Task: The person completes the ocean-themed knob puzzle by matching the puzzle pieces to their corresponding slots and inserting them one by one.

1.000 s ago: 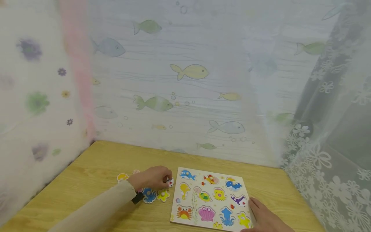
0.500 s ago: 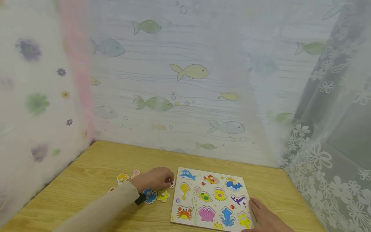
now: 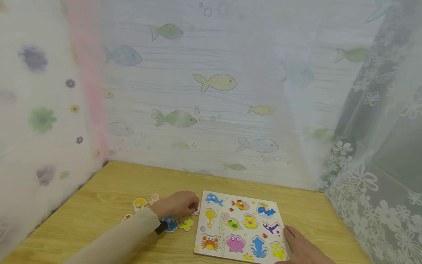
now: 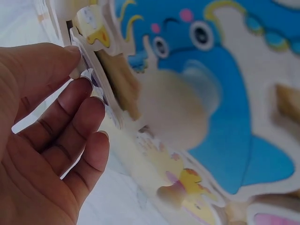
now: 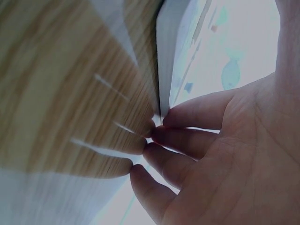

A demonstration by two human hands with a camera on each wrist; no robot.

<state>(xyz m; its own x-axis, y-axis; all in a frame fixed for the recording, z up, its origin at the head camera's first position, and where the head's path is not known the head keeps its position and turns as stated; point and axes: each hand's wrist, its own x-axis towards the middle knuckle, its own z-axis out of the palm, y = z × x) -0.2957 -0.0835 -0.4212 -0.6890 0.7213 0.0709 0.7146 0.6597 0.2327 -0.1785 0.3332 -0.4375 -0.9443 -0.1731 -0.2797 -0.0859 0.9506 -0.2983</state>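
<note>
Lying pinched in the left grip [image 3: 176, 204]: puzzle piece [image 4: 97, 72].

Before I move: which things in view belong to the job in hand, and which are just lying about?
Likely the job:
puzzle board, right hand touching its edge
small piece, pinched by the left hand
loose pieces: yellow star, blue piece, yellow piece

Just surroundings:
fish-print sheet
lace sheet
wooden tabletop
</note>
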